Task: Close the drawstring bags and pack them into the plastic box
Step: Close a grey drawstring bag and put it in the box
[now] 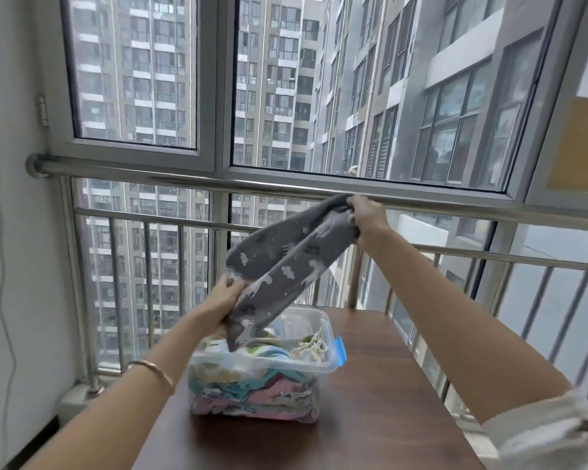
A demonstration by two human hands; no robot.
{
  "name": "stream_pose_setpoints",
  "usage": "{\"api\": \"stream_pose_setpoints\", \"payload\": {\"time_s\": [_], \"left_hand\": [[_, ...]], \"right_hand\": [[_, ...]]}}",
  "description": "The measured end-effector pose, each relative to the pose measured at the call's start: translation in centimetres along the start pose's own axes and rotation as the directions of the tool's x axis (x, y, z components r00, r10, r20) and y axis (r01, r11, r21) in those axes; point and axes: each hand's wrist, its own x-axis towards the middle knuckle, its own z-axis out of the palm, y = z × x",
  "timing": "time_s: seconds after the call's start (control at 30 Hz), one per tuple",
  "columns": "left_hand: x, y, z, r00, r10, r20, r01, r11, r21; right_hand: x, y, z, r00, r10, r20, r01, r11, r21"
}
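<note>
A grey drawstring bag (286,262) with white cloud prints hangs stretched in the air above the clear plastic box (265,366). My right hand (365,213) grips its upper end, high and to the right. My left hand (224,296) grips its lower part, just above the box's near-left corner; the bag's bottom tip dangles into the box. The box stands on a dark wooden table (370,401) and holds several folded pastel bags, with a cream cord (314,346) lying on top at the right. A blue clip (341,351) sits on the box's right rim.
A steel handrail (184,179) and balcony railing bars run right behind the table, with large windows above. A white wall (11,266) with a thin cable stands at the left. The table's right edge lies close to the railing.
</note>
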Motion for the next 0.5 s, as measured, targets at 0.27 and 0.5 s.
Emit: {"api": "stream_pose_setpoints", "payload": {"time_s": [0.27, 0.5], "left_hand": [[2.0, -0.9, -2.8, 0.997, -0.049, 0.051, -0.031, 0.353, 0.935], [2.1, -1.6, -1.9, 0.985, 0.155, 0.073, -0.082, 0.049, 0.995]], "right_hand": [[-3.3, 13.2, -3.7, 0.922, 0.252, 0.294, 0.013, 0.739, -0.674], [-4.5, 17.2, -3.4, 0.836, 0.141, 0.53, 0.515, 0.127, -0.847]]}}
